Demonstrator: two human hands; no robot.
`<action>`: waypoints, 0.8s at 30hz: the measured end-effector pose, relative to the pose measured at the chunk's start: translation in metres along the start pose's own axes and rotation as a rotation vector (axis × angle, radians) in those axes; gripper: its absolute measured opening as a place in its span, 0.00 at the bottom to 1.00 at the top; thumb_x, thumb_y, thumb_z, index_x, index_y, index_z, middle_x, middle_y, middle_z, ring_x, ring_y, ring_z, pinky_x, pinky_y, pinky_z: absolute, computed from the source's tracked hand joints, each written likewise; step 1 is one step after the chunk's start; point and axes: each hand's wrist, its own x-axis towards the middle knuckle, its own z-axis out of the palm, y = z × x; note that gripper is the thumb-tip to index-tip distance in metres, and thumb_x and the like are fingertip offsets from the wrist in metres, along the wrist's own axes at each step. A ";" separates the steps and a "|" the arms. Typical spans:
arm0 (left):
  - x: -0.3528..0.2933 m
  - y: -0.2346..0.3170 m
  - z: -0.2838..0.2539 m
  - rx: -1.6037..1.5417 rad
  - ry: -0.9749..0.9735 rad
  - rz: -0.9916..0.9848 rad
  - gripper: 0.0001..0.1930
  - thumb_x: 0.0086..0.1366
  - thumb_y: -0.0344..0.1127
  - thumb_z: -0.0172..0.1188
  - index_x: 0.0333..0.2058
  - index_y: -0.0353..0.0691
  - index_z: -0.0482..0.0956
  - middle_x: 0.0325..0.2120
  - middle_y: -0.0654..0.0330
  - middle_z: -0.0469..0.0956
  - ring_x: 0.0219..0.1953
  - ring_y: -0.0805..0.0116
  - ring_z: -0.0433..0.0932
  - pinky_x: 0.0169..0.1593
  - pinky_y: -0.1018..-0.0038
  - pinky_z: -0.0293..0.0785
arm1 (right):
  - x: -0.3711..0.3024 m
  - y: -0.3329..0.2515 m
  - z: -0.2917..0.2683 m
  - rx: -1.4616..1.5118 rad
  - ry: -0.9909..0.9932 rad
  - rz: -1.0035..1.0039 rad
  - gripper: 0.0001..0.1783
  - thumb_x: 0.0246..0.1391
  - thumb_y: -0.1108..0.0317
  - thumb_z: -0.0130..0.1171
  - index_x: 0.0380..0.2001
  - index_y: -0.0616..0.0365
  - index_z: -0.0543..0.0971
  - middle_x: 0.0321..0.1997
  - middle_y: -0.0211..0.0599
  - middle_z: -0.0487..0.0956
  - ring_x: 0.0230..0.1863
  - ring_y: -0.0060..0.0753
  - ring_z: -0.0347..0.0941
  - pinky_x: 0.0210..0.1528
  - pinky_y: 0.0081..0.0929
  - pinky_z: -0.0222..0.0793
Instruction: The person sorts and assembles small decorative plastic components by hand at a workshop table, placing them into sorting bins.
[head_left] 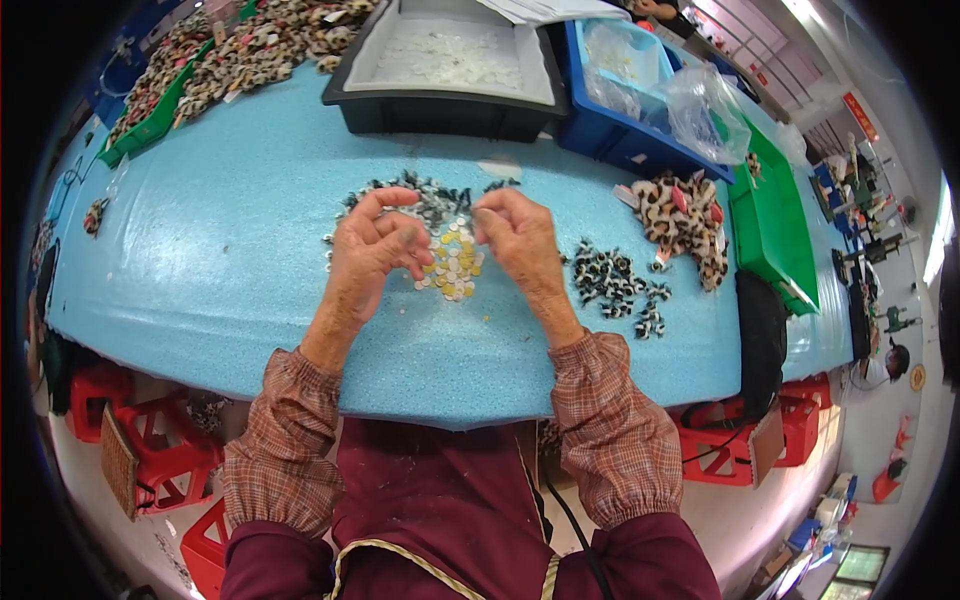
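My left hand [372, 245] is raised over the blue table, its fingers curled but apart, with nothing visible held between them. Opposite it, my right hand [522, 240] has thumb and fingertips pinched together; whatever they hold is too small to name. Between and below both hands lies a loose pile of small white and yellow discs [455, 265]. Just beyond the fingers spreads a heap of small grey and black pieces [432, 205], partly covered by my left hand. Right of my right hand is a cluster of small black-and-white pieces [605, 278].
A spotted plush bundle [675, 215] lies at the right, beside a long green tray [775, 215]. Along the back stand a black bin with a grey-white tray [450, 110] and a blue crate [625, 140] with plastic bags. More spotted plush pieces [260, 60] are heaped far left.
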 end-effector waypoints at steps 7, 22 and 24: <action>0.001 0.000 -0.008 0.050 0.171 0.127 0.10 0.58 0.30 0.61 0.37 0.34 0.74 0.20 0.63 0.76 0.21 0.77 0.74 0.21 0.82 0.69 | -0.013 0.005 -0.076 -0.958 0.083 -0.182 0.12 0.52 0.62 0.56 0.26 0.60 0.81 0.21 0.46 0.79 0.23 0.46 0.76 0.29 0.38 0.71; 0.005 0.000 -0.011 0.233 0.296 0.190 0.04 0.57 0.31 0.63 0.29 0.38 0.78 0.18 0.67 0.76 0.19 0.81 0.72 0.21 0.84 0.67 | 0.008 0.006 -0.039 -0.879 -0.008 -0.090 0.09 0.44 0.70 0.62 0.32 0.59 0.79 0.27 0.43 0.79 0.30 0.44 0.76 0.36 0.36 0.71; 0.004 -0.001 -0.010 0.511 0.319 0.308 0.03 0.54 0.30 0.65 0.26 0.41 0.79 0.19 0.68 0.77 0.19 0.80 0.72 0.22 0.82 0.68 | 0.010 0.010 -0.037 -0.874 -0.021 -0.091 0.09 0.44 0.70 0.63 0.32 0.59 0.79 0.27 0.43 0.79 0.30 0.43 0.76 0.35 0.36 0.71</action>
